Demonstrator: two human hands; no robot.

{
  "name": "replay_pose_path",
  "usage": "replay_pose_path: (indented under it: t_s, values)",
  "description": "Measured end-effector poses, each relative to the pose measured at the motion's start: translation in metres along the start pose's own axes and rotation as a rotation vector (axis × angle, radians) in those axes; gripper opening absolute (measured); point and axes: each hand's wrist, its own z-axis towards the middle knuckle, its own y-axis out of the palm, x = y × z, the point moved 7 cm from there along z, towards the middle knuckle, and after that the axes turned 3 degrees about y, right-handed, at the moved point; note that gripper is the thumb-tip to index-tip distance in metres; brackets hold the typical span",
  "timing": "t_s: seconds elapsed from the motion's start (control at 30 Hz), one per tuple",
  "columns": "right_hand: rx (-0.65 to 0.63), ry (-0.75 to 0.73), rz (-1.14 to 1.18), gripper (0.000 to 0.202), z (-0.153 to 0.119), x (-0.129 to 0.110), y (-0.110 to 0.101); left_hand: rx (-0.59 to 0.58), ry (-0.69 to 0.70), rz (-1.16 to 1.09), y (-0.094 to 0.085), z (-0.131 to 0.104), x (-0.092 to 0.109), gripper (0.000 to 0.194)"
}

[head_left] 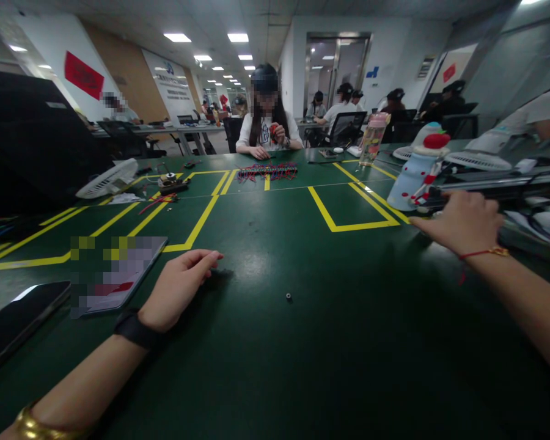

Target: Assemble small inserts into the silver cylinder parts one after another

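Note:
My left hand (183,282) rests on the green table, its thumb pressed against curled fingers. Whatever may be between the fingertips is hidden. Right of it, a small metal ring-shaped piece, perhaps a nut (288,296), lies apart from both hands. At the right side my right hand (467,223) is stretched out with the thumb spread from the fingers. It is just in front of a blue snowman-shaped bottle (412,180) and beside dark tools or parts. The ends of its fingers are partly hidden.
Left of my left hand lie a tablet-like pane (123,281) and a black phone (22,318). Yellow tape (366,226) marks the green table (256,366). Colourful wires (268,173) lie before a person (268,122) seated opposite. A pink-capped bottle (373,140) stands farther back.

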Motion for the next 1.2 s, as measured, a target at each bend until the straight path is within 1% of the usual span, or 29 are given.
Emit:
replay_pose_path:
  t_s: [0.03,0.07,0.1,0.13,0.17,0.2,0.23,0.27,0.3,0.33,0.37,0.4,0.43,0.47,0.5,0.57,0.6,0.63,0.67,0.73,0.8,0.83,0.87,0.93,1.1,1.2]
  values:
    - [0.039,-0.047,0.002,0.067,-0.011,-0.025,-0.003,0.004,0.002,0.005,0.000,0.000,0.001,0.041]
    - [0.024,-0.131,0.019,0.064,-0.026,-0.056,-0.003,0.004,0.007,0.014,0.001,0.000,0.002,0.041]
    - [-0.093,-0.264,0.139,0.054,-0.045,-0.092,0.002,0.002,0.012,0.025,0.001,-0.001,0.002,0.040]
    - [-0.274,-0.398,0.266,0.047,-0.069,-0.129,0.011,-0.001,0.016,0.035,0.002,-0.001,0.003,0.040]
    - [-0.430,-0.505,0.366,0.045,-0.094,-0.161,0.017,0.000,0.020,0.043,0.002,-0.002,0.003,0.040]
    - [-0.534,-0.581,0.441,0.047,-0.118,-0.187,0.020,0.000,0.024,0.048,0.002,-0.002,0.004,0.039]
    - [-0.600,-0.620,0.484,0.049,-0.138,-0.207,0.023,-0.003,0.027,0.052,0.002,-0.003,0.004,0.038]
    - [-0.645,-0.652,0.511,0.047,-0.154,-0.221,0.024,-0.008,0.032,0.053,0.003,-0.003,0.005,0.037]
    - [-0.669,-0.671,0.525,0.041,-0.164,-0.231,0.025,-0.014,0.037,0.053,0.003,-0.003,0.005,0.036]
    - [-0.679,-0.681,0.534,0.033,-0.169,-0.236,0.026,-0.021,0.040,0.052,0.004,-0.004,0.006,0.035]
    - [-0.679,-0.681,0.545,0.027,-0.169,-0.237,0.024,-0.028,0.041,0.050,0.004,-0.004,0.006,0.034]
    - [-0.661,-0.664,0.557,0.024,-0.162,-0.233,0.022,-0.032,0.039,0.046,0.004,-0.004,0.006,0.034]
    - [-0.622,-0.626,0.562,0.024,-0.149,-0.226,0.018,-0.035,0.036,0.042,0.004,-0.005,0.007,0.033]
    - [-0.563,-0.566,0.549,0.025,-0.132,-0.213,0.012,-0.036,0.033,0.038,0.004,-0.005,0.007,0.033]
    - [-0.480,-0.487,0.509,0.026,-0.111,-0.196,0.006,-0.037,0.030,0.035,0.004,-0.005,0.007,0.032]
    - [-0.281,-0.307,0.346,0.028,-0.066,-0.148,-0.010,-0.034,0.032,0.027,0.003,-0.005,0.008,0.032]
    - [-0.178,-0.221,0.233,0.029,-0.045,-0.121,-0.019,-0.030,0.034,0.023,0.003,-0.006,0.009,0.032]
    - [-0.102,-0.147,0.115,0.029,-0.027,-0.094,-0.027,-0.025,0.036,0.020,0.003,-0.006,0.010,0.031]
    - [-0.081,-0.079,-0.005,0.029,-0.012,-0.068,-0.030,-0.020,0.037,0.019,0.003,-0.006,0.010,0.032]
    - [-0.111,0.076,-0.153,0.034,0.009,-0.016,-0.032,-0.016,0.038,0.024,0.003,-0.007,0.012,0.032]
    - [-0.186,0.197,-0.237,0.039,0.019,0.023,-0.028,-0.024,0.039,0.032,0.004,-0.008,0.013,0.032]
    - [-0.227,0.230,-0.260,0.040,0.021,0.036,-0.026,-0.027,0.039,0.033,0.004,-0.008,0.014,0.032]
    - [-0.259,0.241,-0.275,0.040,0.021,0.044,-0.023,-0.027,0.040,0.031,0.004,-0.008,0.014,0.032]
    - [-0.289,0.225,-0.284,0.040,0.021,0.050,-0.020,-0.021,0.038,0.026,0.003,-0.009,0.014,0.033]
    - [-0.247,0.245,-0.288,0.042,0.020,0.051,-0.021,-0.028,0.024,0.027,0.003,-0.009,0.012,0.035]
    - [-0.287,0.254,-0.250,0.043,0.020,0.053,-0.017,-0.034,0.022,0.013,0.003,-0.009,0.012,0.032]
